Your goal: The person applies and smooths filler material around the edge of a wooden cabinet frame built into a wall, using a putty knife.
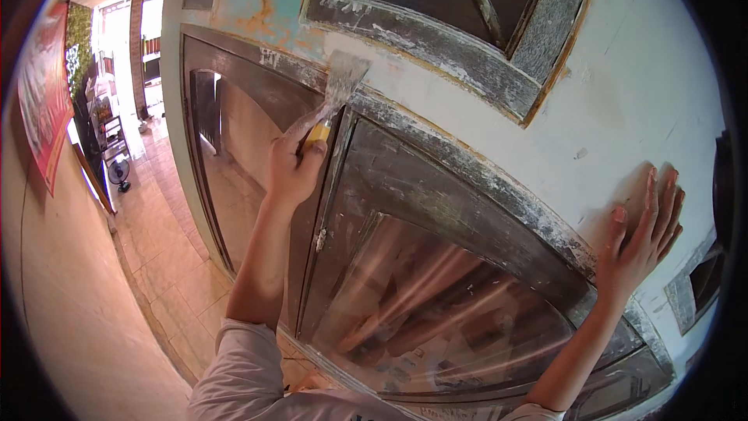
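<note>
My left hand [294, 168] is closed around the yellow handle of a putty knife [347, 78]. The knife's wide, whitish-smeared blade points up and lies over the wall just above the top of a dark wooden frame [436, 136]. White residue streaks that frame. To the right, my right hand [640, 238] rests on the white wall [483, 132], fingers stretched out and holding nothing. Turquoise paint with orange-brown patches [265, 12] shows on the wall above and left of the blade.
Glass-paned wooden panels [460, 312] stand below my hands. Overhead is a vent opening with a worn wooden frame [436, 27]. At left, a tiled passage [167, 226] leads toward bright light, with a fan [118, 173] on its floor and a red poster [45, 90] on the side wall.
</note>
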The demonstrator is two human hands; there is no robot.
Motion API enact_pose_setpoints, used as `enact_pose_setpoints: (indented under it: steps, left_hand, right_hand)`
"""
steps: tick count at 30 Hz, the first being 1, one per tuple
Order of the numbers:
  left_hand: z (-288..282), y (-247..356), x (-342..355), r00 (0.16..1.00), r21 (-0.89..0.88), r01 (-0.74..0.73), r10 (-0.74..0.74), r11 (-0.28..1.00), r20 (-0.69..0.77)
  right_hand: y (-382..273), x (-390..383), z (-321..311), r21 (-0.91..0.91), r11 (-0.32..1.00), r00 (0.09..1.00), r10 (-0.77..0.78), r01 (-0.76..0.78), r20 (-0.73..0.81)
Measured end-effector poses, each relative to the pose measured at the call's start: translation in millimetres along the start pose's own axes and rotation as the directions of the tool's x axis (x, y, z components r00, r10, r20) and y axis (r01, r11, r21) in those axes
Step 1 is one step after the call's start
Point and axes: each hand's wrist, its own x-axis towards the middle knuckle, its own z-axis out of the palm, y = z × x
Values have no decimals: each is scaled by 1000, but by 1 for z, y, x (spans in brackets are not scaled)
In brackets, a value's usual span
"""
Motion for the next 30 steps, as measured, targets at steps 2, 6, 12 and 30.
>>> enact_pose_setpoints:
  steps: [2,6,12,30]
  left_hand:
    - [-9,-6,5,999,-19,-31,31,999,8]
    - [-24,9,37,997,-5,-11,11,1000,71]
    - [-23,5,14,995,-35,35,-32,999,91]
    - [-72,39,52,991,357,-108,74,928,108]
  right_hand:
    - [-2,1,0,1,1000,1000,-2,2,0]
    - [-5,0,1,55,998,1000,10,-10,1]
    - [-5,0,0,50,999,1000,8,-8,1]
    - [-6,-3,2,66,998,1000,0,0,-2]
